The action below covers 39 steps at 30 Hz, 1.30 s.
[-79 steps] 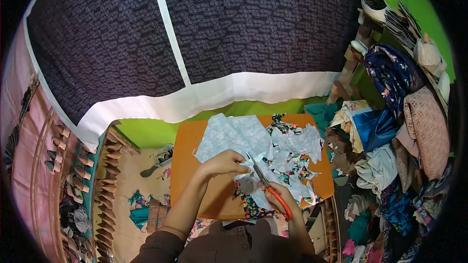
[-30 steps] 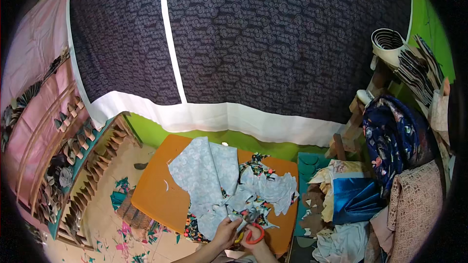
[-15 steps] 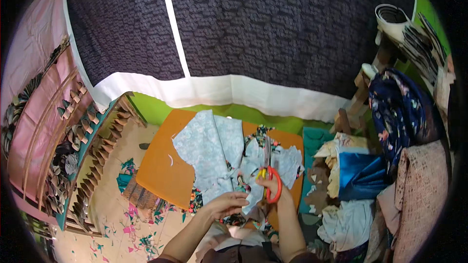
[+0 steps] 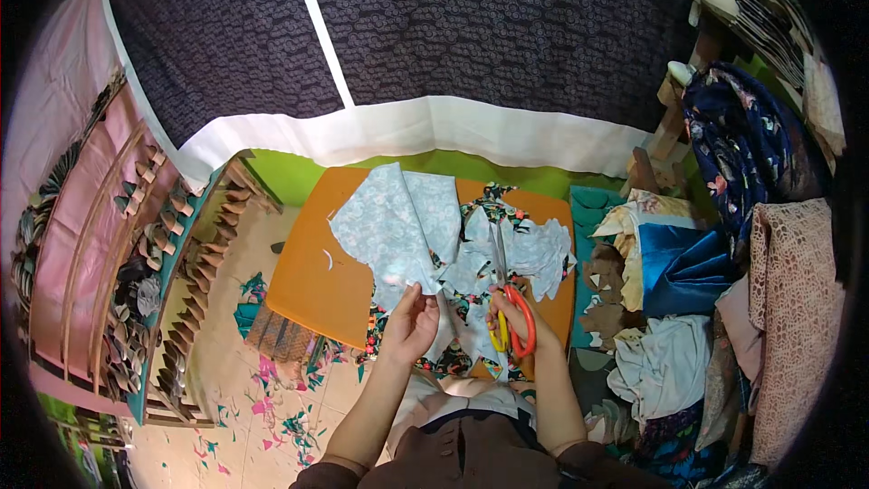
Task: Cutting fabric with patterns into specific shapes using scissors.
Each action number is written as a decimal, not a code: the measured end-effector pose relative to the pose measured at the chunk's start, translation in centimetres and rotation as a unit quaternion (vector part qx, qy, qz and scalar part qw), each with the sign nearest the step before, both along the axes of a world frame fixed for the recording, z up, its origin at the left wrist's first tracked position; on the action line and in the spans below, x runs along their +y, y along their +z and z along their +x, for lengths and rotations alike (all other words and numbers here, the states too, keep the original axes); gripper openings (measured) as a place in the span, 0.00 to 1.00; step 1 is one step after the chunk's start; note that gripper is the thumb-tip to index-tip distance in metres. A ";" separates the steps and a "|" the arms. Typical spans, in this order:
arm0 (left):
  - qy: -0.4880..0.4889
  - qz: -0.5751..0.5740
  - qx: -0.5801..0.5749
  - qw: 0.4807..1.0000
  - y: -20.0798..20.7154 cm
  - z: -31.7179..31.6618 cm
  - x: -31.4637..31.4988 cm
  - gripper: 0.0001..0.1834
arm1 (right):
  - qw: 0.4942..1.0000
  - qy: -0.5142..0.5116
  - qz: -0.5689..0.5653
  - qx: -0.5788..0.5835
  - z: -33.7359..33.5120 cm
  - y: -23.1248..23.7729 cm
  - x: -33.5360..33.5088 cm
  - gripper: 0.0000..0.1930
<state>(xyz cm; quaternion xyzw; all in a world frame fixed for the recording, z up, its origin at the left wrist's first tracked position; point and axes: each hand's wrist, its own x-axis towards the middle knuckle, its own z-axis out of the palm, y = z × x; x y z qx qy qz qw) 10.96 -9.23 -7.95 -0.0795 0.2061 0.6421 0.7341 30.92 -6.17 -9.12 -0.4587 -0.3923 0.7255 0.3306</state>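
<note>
My right hand (image 4: pixel 518 315) is closed round a pair of scissors (image 4: pixel 500 258) with red and yellow handles, its blades pointing away from me over the cloth. The fingers of my left hand (image 4: pixel 411 324) pinch the near edge of a pale blue patterned cloth (image 4: pixel 385 226), which is spread on an orange table (image 4: pixel 303 294). To the right, beneath and beside the scissors, lie cut pale blue pieces (image 4: pixel 540 249) and black floral fabric (image 4: pixel 489 199).
Shoe lasts fill a rack (image 4: pixel 195 299) at the left. Coloured fabric scraps (image 4: pixel 294 435) litter the floor. On the right are a folded blue satin cloth (image 4: pixel 679 267), a crumpled white cloth (image 4: pixel 665 367) and hanging fabrics (image 4: pixel 792 308). A dark patterned curtain (image 4: pixel 507 36) hangs beyond the table.
My left hand has moved away from me and now pinches the pale blue cloth's edge. The scissors' handles have turned and spread in my right hand. The whole view has shifted.
</note>
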 end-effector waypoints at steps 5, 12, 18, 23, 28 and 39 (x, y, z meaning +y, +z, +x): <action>0.069 0.026 0.121 0.990 0.8 1.2 0.1 0.05 | 0.992 0.095 0.081 -0.021 1.0 -0.2 -3.2 0.19; 0.087 0.078 0.391 0.913 4.2 4.9 0.4 0.08 | 0.988 0.073 0.042 0.130 1.0 0.2 -6.1 0.22; 0.041 0.126 0.495 0.859 4.4 6.6 0.9 0.11 | 0.961 0.083 0.264 -0.020 2.2 -1.5 -6.9 0.29; 0.029 0.146 0.513 0.845 4.5 7.0 1.4 0.12 | 0.981 0.008 0.191 0.016 2.0 1.9 -7.8 0.17; 0.007 0.163 0.518 0.840 4.8 7.9 1.5 0.12 | 0.973 0.021 0.224 -0.044 2.5 0.5 -8.3 0.17; -0.085 0.192 0.513 0.832 5.2 7.8 1.1 0.11 | 0.961 -0.046 0.261 -0.085 1.9 -0.6 -8.1 0.21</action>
